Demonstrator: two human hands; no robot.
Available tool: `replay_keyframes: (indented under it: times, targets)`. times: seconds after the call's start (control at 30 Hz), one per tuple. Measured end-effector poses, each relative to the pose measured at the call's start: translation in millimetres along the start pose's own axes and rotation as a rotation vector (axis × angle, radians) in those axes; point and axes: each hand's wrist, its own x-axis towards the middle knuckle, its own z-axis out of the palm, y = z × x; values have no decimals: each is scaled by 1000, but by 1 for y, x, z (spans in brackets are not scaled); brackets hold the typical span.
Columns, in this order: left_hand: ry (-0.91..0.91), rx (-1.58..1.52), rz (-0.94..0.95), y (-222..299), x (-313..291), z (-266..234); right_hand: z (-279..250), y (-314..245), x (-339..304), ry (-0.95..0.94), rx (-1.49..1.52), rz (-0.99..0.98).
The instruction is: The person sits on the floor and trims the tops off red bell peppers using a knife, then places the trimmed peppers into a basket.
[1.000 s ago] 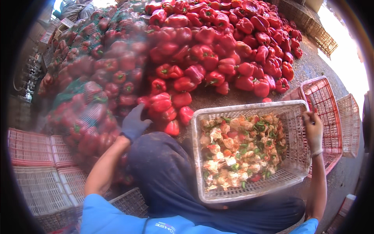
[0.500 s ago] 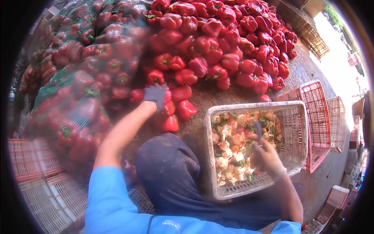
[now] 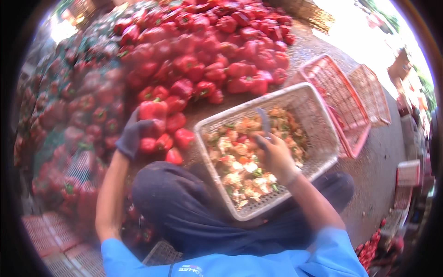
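Observation:
My left hand (image 3: 133,135), in a dark grey glove, is closed on a red bell pepper (image 3: 153,111) at the near edge of a big heap of red bell peppers (image 3: 187,69). Several loose peppers (image 3: 174,157) lie on the ground just right of it. Over a pale plastic crate (image 3: 328,138) in front of me, my right hand (image 3: 278,157) grips a small curved-bladed knife (image 3: 264,121), its blade pointing away from me. Inside that crate are pepper cores and green stems (image 3: 237,159). The knife's handle is mostly hidden in my fingers.
Green mesh sacks filled with red peppers (image 3: 83,111) stand along the left. Red and pale crates (image 3: 337,87) lean beyond the core crate on the right. More crates (image 3: 50,235) sit at the lower left. My bent knee (image 3: 168,191) lies between both arms.
My left hand has closed on a pepper and turned upward with it. The knife hand stays over the crate. The whole view has swung right, so the heap and crate appear farther left.

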Motion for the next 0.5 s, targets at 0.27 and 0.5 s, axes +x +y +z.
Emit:
replay_keyframes:
  times: [0.27,0.5]
  targets:
    - [-376,183,202,179,-45,192,55,-58,-26,-338,300,-457]
    - [-506,200,151,187,-81,276,-8,-60,-65,-380,140,-462]
